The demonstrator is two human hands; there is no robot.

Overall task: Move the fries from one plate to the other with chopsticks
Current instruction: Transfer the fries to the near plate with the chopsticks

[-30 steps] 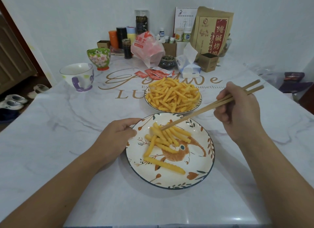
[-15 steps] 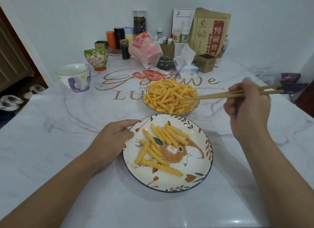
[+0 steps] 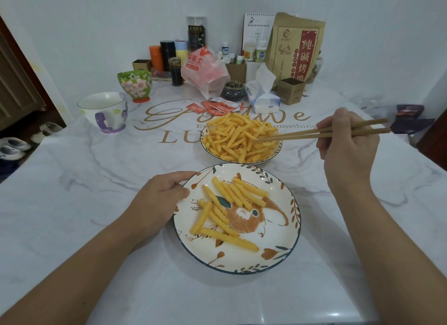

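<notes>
Head view, right hand [image 3: 348, 152]: it holds the chopsticks [image 3: 314, 134]. The fingers and thumb curl round the two sticks near their back ends.
Head view, chopsticks: two long wooden sticks. They lie almost flat and point left. Their tips are down in the pile of fries [image 3: 239, 137], on its right side. The tips are close together. I cannot tell if they pinch a fry.
Head view, far plate [image 3: 277, 152]: it sits farther back on the table [image 3: 96, 191]. The pile of fries fills it up high.
Head view, near plate [image 3: 278, 247]: it is round and white, with a dark rim, leaves and an orange animal painted on it. It sits just in front of the far plate, with a small gap between them.
Head view, moved fries [image 3: 225, 208]: a few fries lie on the left half of the near plate. Some lie side by side near the top. One long fry lies alone lower down.
Head view, left hand [image 3: 157, 203]: it rests on the table at the left edge of the near plate. The fingers are bent, and the thumb touches the rim.
Head view, other things: a white mug [image 3: 106, 111] with a purple handle stands far left. A green flower bowl [image 3: 135, 85] stands behind it. Red packets [image 3: 212, 106] lie behind the far plate. A tissue pack [image 3: 262, 94] and a brown paper bag [image 3: 296, 46] stand at the back.
</notes>
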